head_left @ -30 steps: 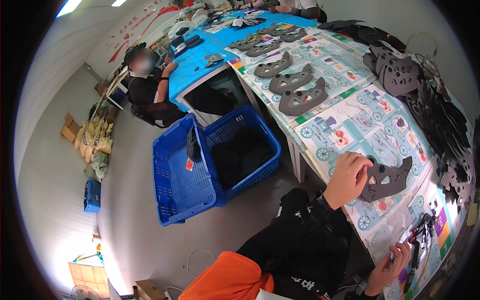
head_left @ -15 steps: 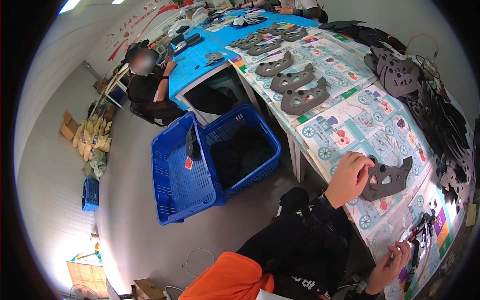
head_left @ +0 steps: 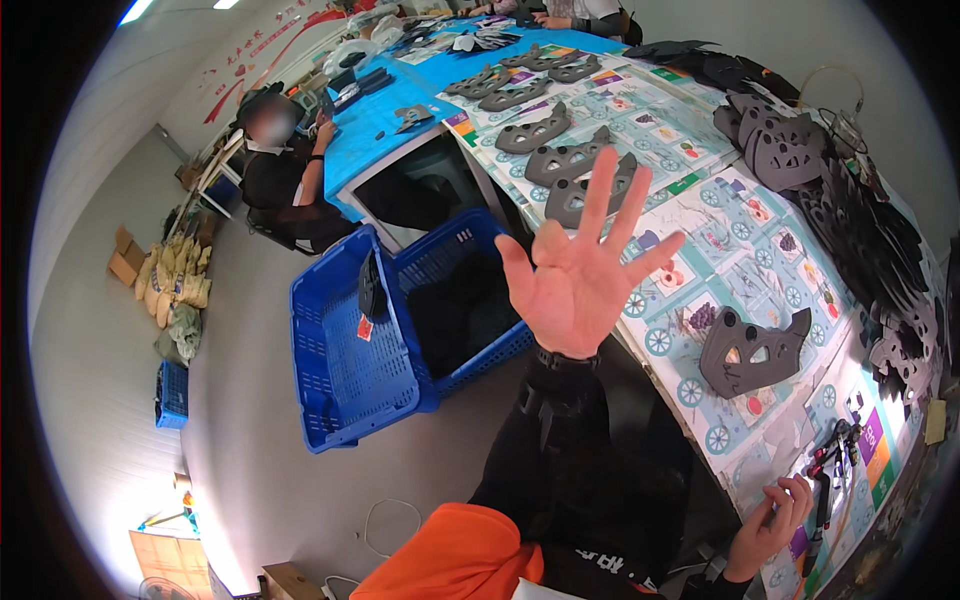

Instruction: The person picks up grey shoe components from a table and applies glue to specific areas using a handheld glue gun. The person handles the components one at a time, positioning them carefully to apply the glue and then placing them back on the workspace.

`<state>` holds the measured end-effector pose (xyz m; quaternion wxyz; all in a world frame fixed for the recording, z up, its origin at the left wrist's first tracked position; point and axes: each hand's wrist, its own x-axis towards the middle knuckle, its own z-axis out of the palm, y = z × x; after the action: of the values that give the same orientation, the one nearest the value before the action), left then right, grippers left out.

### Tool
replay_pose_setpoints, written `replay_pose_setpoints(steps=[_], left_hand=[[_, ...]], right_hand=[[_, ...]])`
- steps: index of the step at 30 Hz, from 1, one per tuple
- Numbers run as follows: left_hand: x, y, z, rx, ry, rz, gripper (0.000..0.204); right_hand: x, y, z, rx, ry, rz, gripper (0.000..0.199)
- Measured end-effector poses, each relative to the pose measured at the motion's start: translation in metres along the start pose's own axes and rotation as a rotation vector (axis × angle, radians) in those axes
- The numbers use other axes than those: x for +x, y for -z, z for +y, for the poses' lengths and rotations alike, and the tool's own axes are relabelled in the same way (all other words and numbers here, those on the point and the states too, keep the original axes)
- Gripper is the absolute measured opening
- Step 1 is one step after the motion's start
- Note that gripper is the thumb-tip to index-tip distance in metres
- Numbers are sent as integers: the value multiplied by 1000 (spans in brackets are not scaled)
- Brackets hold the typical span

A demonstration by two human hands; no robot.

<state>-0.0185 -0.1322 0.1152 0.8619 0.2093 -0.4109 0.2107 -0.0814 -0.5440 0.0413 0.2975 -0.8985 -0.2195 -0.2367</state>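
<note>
My left hand point(head_left: 572, 290) is raised over the table's near edge, palm toward me. Its fingers are spread with nothing in them, and the index finger looks bent or foreshortened. To its right a dark grey mask-shaped piece point(head_left: 745, 362) lies flat on the patterned sheet, with cut-out holes and dark round spots at its top. My right hand point(head_left: 768, 530) rests low at the table's near right edge, fingers loosely curled and apart, no object visible in it. Just beside it lies a black and red hand tool point(head_left: 832, 465), its kind unclear.
Several similar grey pieces point(head_left: 565, 160) lie in rows farther along the table. Stacked dark pieces point(head_left: 780, 150) line the right side. Two blue plastic crates point(head_left: 365, 400) stand left of the table, one holding black material. A person point(head_left: 280, 170) sits at the blue-covered table point(head_left: 370, 130).
My left hand has let go of the near grey piece, moved left and up, and spread its fingers. My right hand has barely moved. The view has shifted slightly.
</note>
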Motion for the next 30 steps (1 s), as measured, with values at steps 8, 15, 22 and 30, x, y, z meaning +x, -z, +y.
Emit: replay_pose_setpoints(steps=[8, 15, 22, 30], left_hand=[[75, -25, -6, 96, -79, -17, 100], [60, -16, -3, 52, -194, -71, 37], [62, -13, -5, 57, -106, 48, 40], [46, -29, -36, 138, 45, 473, 31]], right_hand=[[-1, 1, 10, -12, 18, 17, 14], [-1, 3, 1, 8, -11, 18, 15], [-1, 3, 1, 10, -10, 20, 16], [-4, 4, 6, -1, -34, 16, 17]])
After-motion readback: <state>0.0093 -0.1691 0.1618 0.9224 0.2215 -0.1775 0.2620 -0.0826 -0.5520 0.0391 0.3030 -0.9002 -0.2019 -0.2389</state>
